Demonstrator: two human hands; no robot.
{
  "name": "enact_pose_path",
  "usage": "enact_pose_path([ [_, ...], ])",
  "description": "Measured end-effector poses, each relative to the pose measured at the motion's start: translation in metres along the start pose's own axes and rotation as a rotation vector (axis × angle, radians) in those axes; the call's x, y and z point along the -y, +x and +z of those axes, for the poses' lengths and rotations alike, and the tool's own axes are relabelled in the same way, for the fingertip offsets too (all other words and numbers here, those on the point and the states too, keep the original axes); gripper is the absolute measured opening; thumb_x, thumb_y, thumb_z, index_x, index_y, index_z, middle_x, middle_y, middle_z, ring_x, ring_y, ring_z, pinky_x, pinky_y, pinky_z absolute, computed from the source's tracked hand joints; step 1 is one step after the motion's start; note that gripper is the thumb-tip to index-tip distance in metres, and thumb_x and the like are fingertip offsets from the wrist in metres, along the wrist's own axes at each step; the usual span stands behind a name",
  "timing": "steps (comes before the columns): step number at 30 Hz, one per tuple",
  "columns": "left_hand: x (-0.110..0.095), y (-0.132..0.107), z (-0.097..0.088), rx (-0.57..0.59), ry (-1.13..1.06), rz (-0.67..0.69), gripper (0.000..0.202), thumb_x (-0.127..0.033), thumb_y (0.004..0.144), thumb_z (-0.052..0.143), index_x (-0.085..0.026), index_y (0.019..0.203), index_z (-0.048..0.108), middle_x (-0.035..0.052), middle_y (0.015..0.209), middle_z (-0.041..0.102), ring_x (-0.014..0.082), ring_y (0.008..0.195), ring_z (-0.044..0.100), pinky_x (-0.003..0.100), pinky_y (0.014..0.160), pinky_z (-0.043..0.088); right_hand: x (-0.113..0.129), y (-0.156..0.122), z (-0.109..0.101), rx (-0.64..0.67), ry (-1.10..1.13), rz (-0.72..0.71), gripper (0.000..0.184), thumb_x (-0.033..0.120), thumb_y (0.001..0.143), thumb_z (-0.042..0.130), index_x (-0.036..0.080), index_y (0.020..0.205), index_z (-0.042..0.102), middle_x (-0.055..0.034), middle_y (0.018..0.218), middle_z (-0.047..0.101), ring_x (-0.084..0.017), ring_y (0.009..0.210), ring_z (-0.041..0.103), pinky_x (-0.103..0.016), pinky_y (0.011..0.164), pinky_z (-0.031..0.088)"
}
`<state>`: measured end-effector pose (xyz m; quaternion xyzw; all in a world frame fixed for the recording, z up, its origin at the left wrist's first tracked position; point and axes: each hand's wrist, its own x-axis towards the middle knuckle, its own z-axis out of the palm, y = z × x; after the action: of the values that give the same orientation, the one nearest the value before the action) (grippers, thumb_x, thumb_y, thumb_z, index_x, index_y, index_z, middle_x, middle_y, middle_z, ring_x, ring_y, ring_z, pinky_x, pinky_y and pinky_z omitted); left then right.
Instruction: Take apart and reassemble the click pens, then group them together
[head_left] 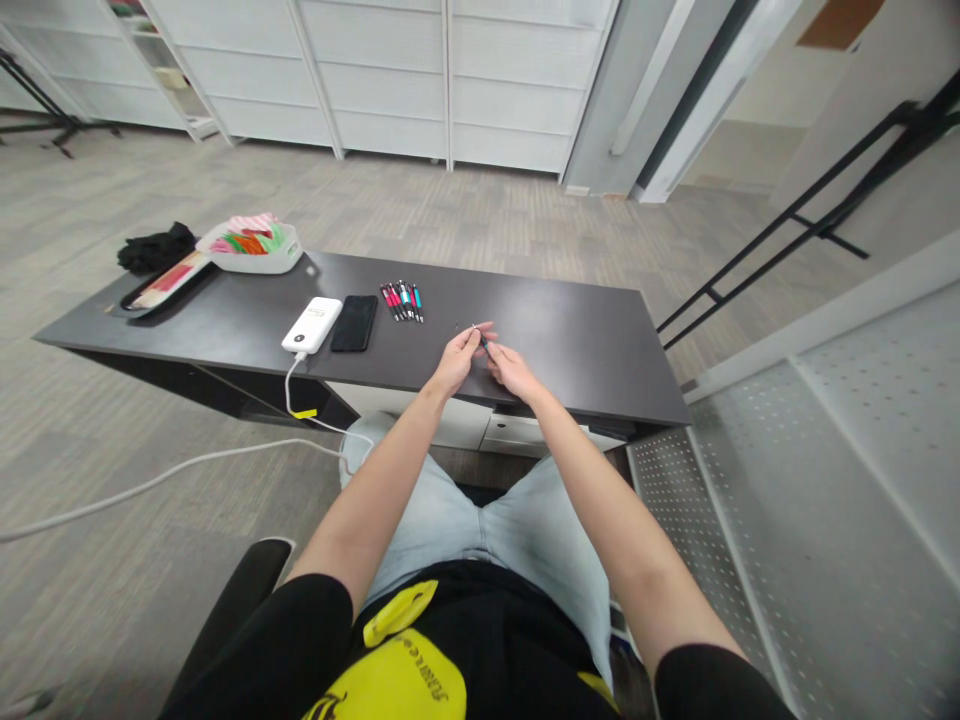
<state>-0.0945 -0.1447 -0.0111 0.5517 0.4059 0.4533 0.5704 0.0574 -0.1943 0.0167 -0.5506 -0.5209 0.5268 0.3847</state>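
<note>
Both my hands meet over the dark desk (585, 340), near its front edge. My left hand (459, 356) pinches one end of a thin dark pen-like object (481, 340), fingers closed on it. My right hand (508, 368) grips the other end, fingers curled. The object is small and I cannot make out its details. A row of several pens (403, 301) with pink, black and teal barrels lies on the desk just beyond and to the left of my hands.
A black phone (355, 322) and a white power bank (312, 324) with a white cable (150, 482) lie left of the pens. A white basket of colourful items (251, 246), a dark tray (161, 282) and black cloth (155, 248) sit at the far left. A perforated metal panel (825, 480) stands on the right.
</note>
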Motion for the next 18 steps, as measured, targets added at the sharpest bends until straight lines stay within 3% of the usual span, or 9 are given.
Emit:
enact_pose_path([
  [3,0.004,0.002,0.003,-0.06,-0.061,-0.022,0.048,-0.081,0.106,0.065,-0.038,0.117,0.084,0.0125,0.128,0.093,0.0366,0.115,0.084,0.063,0.112,0.068,0.001,0.002,0.011,-0.043,-0.024,-0.032,0.039,0.052,0.118,0.046,0.033,0.086,0.059,0.0055,0.063,0.037,-0.021,0.053,0.031,-0.036,0.056,0.032],
  [6,0.008,0.003,0.007,-0.151,-0.105,-0.027,0.049,-0.084,0.105,0.067,-0.036,0.102,0.078,0.0138,0.118,0.091,0.0351,0.102,0.083,0.065,0.105,0.068,0.001,0.005,0.019,-0.144,-0.105,-0.101,0.04,0.048,0.116,0.053,0.035,0.079,0.061,-0.0006,0.068,0.058,-0.027,0.066,0.058,-0.041,0.069,0.051],
  [9,0.007,0.004,0.011,-0.226,-0.145,-0.02,0.046,-0.079,0.107,0.07,-0.035,0.094,0.072,0.013,0.116,0.089,0.0354,0.116,0.083,0.061,0.11,0.067,0.001,0.006,0.025,-0.249,-0.188,-0.159,0.027,0.043,0.112,0.063,0.037,0.085,0.064,-0.0062,0.102,0.085,-0.035,0.104,0.08,-0.05,0.101,0.062],
  [13,0.003,0.001,0.015,-0.273,-0.203,-0.021,0.038,-0.067,0.109,0.079,-0.034,0.091,0.071,0.0104,0.112,0.088,0.034,0.126,0.084,0.056,0.117,0.065,-0.002,0.002,0.026,-0.29,-0.234,-0.227,0.019,0.044,0.109,0.066,0.039,0.092,0.061,-0.0066,0.145,0.089,-0.037,0.138,0.08,-0.055,0.125,0.058],
  [15,0.0,-0.001,0.016,-0.274,-0.234,-0.023,0.032,-0.056,0.112,0.081,-0.033,0.092,0.072,0.0088,0.11,0.088,0.0314,0.123,0.084,0.053,0.117,0.064,-0.006,0.0,0.023,-0.293,-0.262,-0.259,0.022,0.048,0.108,0.068,0.039,0.092,0.058,-0.006,0.143,0.089,-0.036,0.134,0.082,-0.054,0.122,0.06],
  [18,-0.003,-0.004,0.018,-0.262,-0.28,-0.026,0.026,-0.037,0.117,0.077,-0.029,0.093,0.073,0.0077,0.108,0.088,0.0259,0.117,0.082,0.048,0.117,0.062,-0.012,-0.002,0.016,-0.307,-0.311,-0.288,0.023,0.055,0.112,0.058,0.039,0.096,0.061,-0.0077,0.121,0.09,-0.037,0.115,0.085,-0.056,0.112,0.064],
])
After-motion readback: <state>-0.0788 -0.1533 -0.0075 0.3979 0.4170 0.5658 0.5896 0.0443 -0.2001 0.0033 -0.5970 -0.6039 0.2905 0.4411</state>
